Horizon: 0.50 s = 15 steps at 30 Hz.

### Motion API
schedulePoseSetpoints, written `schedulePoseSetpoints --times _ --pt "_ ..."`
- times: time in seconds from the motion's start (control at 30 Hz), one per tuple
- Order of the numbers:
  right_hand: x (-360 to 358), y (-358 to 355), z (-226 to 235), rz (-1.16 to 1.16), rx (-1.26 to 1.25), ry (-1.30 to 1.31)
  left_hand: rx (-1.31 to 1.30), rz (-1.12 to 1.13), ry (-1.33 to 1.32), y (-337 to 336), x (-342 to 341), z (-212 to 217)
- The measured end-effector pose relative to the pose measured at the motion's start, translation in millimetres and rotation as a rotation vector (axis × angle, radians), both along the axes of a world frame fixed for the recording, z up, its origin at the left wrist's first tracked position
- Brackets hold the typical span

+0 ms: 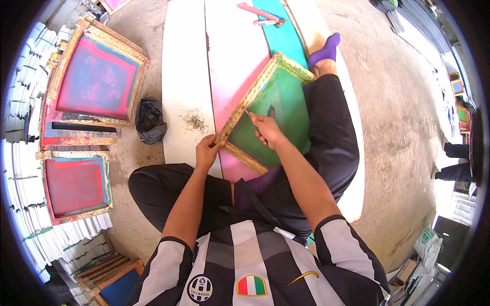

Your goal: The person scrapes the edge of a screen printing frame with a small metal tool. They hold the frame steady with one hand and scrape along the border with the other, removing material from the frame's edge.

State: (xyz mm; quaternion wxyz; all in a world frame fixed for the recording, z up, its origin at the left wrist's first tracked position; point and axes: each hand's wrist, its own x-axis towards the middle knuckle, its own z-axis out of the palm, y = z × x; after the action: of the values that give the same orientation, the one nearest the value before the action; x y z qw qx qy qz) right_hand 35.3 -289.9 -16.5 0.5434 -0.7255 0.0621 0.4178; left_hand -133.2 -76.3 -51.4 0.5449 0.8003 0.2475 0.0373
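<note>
A wooden-framed printing screen point(293, 84) with green mesh lies tilted across the board, against my legs. My left hand point(208, 150) is closed on the near-left corner of its paint-stained wood. My right hand point(266, 130) is above the mesh, its fingers wrapped round a small hand tool. A thin metal tip point(247, 113) shows beside the frame's left bar, and a dark grey end point(271, 110) shows behind the fingers. The grip hides the rest, so the tool's exact kind is unclear. Left of the frame lies a small pile of thin, dark bits point(195, 121), resembling pulled staples.
A hammer point(279, 22) and a slim metallic tool point(264, 23) lie at the board's far end. A black plastic bag point(150, 121) sits on the floor at left. Beyond it, red-and-blue screens point(97, 76) lean by stacked white sheets point(23, 178). My purple-socked foot point(325, 49) rests at right.
</note>
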Motion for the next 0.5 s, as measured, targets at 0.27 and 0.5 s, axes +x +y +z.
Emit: schedulePoseSetpoints --times 0.27,0.5 --pt "-21.8 4.8 33.8 0.327 -0.440 -0.631 0.048 0.009 0.014 -1.3 -1.7 4.3" --pt "-19.4 5.0 29.4 0.377 -0.514 -0.644 -0.028 0.004 0.003 -1.2 -0.3 5.5"
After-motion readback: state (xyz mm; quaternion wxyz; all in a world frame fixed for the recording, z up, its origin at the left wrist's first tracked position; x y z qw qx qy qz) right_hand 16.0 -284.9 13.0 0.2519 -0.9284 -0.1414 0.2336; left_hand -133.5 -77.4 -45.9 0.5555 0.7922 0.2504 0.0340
